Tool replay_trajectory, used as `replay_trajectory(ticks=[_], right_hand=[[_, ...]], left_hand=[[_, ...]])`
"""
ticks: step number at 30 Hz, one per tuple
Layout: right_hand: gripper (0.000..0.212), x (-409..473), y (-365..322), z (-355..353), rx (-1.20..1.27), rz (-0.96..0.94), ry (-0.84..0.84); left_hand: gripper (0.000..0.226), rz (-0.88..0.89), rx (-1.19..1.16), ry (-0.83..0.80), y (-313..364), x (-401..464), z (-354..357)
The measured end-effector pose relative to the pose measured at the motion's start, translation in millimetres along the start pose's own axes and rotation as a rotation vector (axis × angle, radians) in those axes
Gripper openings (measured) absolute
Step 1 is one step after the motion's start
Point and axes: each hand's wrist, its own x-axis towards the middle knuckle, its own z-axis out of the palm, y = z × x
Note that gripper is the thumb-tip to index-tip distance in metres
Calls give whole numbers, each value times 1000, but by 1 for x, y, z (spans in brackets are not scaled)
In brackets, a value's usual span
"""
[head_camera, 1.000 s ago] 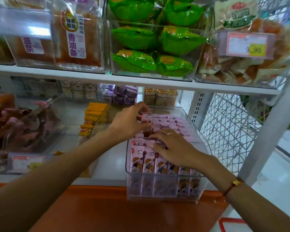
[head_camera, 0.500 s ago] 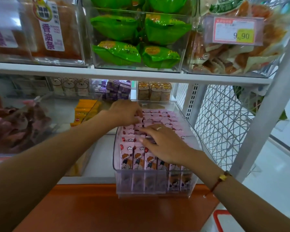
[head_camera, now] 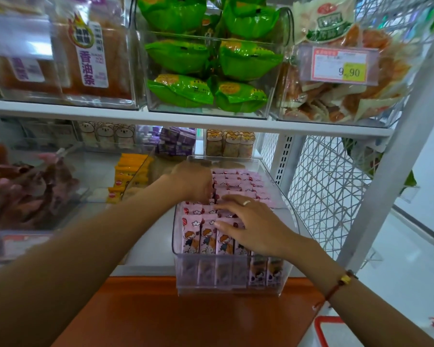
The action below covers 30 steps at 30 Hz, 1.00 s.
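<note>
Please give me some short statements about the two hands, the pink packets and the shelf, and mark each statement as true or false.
1. The right hand lies with straight fingers on the pink packets in the clear bin. True.
2. The left hand reaches into the yellow packets. False: its fingers curl down among the pink packets in the same bin.
3. A bin on the shelf above holds green packets. True.
4. The price tag reads 5.90. False: it reads 9.90.
5. The left hand wears a ring. False: the ring is on the right hand.
</note>
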Motion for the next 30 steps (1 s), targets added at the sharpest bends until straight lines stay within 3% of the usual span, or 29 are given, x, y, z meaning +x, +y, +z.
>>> replay_trajectory(ticks=[4,7,15,18,23,27,30], right_hand=[[54,-1,-2,-1,15,12,0],[54,-1,-2,-1,14,20,-22],[47,-1,-4,-5,25,0,-23],[44,0,-8,-9,207,24,66],[61,2,-39,-27,672,-3,211],[38,4,-55,-25,650,-69,283],[31,5,-52,-27,864,88,311]], left_hand=[[19,-8,3,47,2,-3,6],[13,-55,-144,252,-4,-12,7],[14,-353,-1137,819,4,-62,-2],[5,-393,-1348,968,11,-85,-6],[3,-287,-1364,971,29,-104,-11],[10,-194,-1440,909,38,-107,-10],[21,-171,-1415,850,35,-109,-2]])
